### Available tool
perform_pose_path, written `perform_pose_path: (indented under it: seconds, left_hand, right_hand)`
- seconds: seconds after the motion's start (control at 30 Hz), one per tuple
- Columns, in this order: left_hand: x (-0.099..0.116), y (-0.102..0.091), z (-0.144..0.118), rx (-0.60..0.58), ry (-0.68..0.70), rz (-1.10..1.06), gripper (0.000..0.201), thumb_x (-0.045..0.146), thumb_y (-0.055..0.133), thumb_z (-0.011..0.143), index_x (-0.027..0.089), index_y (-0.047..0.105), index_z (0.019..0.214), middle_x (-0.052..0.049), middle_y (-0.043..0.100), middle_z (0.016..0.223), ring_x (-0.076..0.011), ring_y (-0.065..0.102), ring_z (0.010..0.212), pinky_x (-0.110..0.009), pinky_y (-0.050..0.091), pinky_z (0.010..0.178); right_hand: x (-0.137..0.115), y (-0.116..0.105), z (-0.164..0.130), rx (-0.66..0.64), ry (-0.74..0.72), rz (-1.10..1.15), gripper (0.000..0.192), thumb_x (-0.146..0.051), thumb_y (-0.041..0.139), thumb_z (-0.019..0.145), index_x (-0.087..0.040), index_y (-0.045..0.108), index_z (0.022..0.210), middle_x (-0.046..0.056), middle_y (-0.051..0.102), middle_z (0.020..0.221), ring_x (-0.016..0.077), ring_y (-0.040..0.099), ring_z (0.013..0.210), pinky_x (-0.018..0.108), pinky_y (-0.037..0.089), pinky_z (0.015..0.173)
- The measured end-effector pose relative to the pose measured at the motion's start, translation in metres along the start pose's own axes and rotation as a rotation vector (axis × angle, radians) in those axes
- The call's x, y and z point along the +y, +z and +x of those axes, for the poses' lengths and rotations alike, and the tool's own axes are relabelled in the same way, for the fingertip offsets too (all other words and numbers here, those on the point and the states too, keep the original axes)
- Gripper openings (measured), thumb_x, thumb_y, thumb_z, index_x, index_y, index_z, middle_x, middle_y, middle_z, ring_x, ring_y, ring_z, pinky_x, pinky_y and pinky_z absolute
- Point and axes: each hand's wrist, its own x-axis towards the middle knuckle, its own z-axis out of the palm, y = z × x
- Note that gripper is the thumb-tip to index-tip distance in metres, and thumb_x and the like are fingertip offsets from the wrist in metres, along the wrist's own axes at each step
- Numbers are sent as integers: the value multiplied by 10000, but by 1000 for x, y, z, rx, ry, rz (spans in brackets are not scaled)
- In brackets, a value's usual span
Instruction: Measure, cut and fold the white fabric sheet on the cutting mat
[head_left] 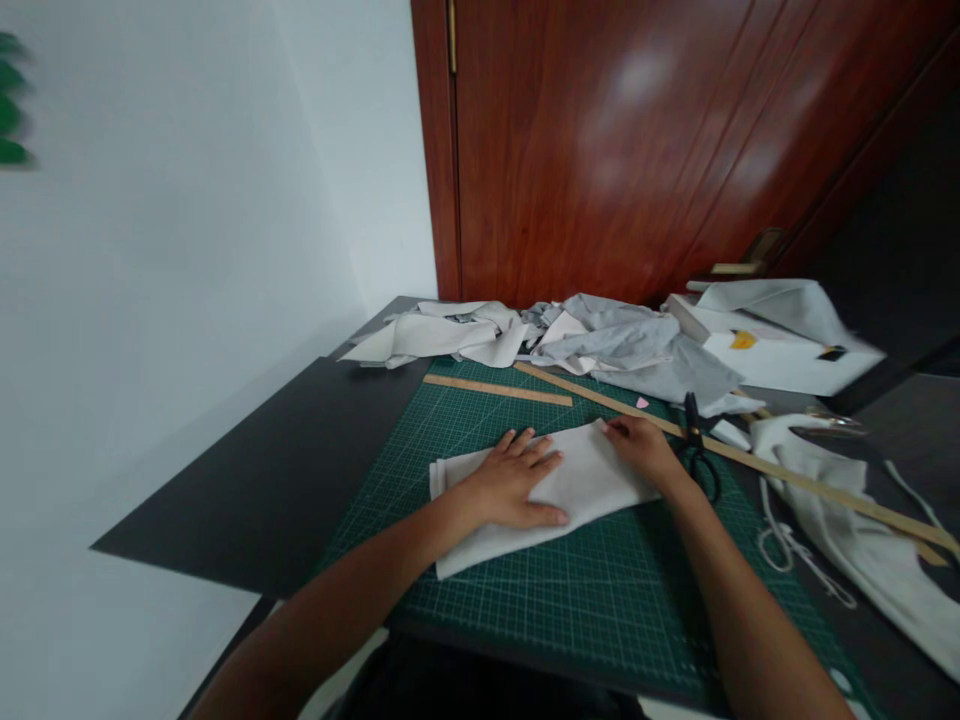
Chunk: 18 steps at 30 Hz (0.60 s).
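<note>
Writing: none legible anywhere; the cutting mat (525,590) carries only a pale printed grid.
Mat: dark green, lying on the black table (255,480), nearest the camera.
Cloth: a folded white cloth (577,480), smooth and roughly rectangular, lies slanted on the mat's middle.
Left hand: left hand (514,485) lies palm down on the cloth, fingers spread wide and flat, gripping nothing.
Right hand: right hand (645,450) rests at the cloth's far right corner, fingers curled low on its edge; whether they pinch it cannot be told.
Scissors: black scissors (697,450) just beside the right hand.
Rulers: a short wooden ruler (499,389) and a long wooden ruler (750,455) beyond.
Far edge: a heap of grey and white fabric (600,345) before a red-brown door (637,140).
</note>
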Motion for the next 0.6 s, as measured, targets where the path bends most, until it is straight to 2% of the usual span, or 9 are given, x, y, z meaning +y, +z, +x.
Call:
perform_pose_path:
  seconds: [0.13,0.33,0.5,0.6]
  left_hand:
    - [2,-1,0,-5,-6,-7,952,801,498,895,216,323,1625,-128,216,1717,-405,115,1593,-605,85,1276]
    - [-3,2,3,-4,21,-27,905,784,435,941,202,328,1625,-136,233,1713,-374,124,1598,-551,98,1289]
    - [-15,4,8,64,-195,-11,816,698,350,1013,168,311,1632,-162,195,1717,-381,87,1601,-545,119,1282]
    - [-24,3,8,72,-274,-4,807,693,320,1017,165,324,1627,-167,213,1712,-392,98,1598,-562,114,1276]
  right_hand:
    - [0,4,-3,47,36,-12,238,-311,549,874,-184,718,764,81,736,740,233,663,712,326,462,721]
    - [4,5,-3,189,108,-26,262,-320,468,887,-184,691,873,108,726,796,248,643,758,338,464,726]
    - [14,-9,-2,307,218,-56,356,-323,422,904,-135,697,1031,156,734,852,273,653,798,349,474,705]
    - [22,-22,-5,336,285,-104,394,-348,436,911,-123,709,1085,181,736,883,305,663,803,385,479,701]
